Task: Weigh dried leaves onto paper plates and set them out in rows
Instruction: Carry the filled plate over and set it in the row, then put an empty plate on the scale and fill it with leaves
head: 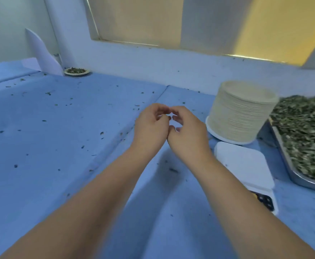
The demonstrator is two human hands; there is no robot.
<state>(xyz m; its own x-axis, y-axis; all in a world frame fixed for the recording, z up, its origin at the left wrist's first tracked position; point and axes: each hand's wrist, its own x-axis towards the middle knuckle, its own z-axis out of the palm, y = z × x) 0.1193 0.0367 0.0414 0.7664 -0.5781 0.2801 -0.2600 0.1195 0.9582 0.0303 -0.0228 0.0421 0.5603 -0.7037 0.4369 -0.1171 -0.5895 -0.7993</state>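
My left hand [150,126] and my right hand [187,133] meet above the middle of the blue table, fingertips touching, fingers loosely curled, nothing visible in either. To their right stands a tall stack of paper plates [241,111]. In front of the stack lies a white scale [242,163] with a bare platform. A metal tray [291,171] heaped with dried leaves [306,131] sits at the right edge. One paper plate with leaves [76,71] rests far back left by the wall.
Leaf crumbs are scattered over the blue table cover [50,137]. A white folded card [42,51] leans in the back left corner. A white wall ledge [153,58] runs behind the table.
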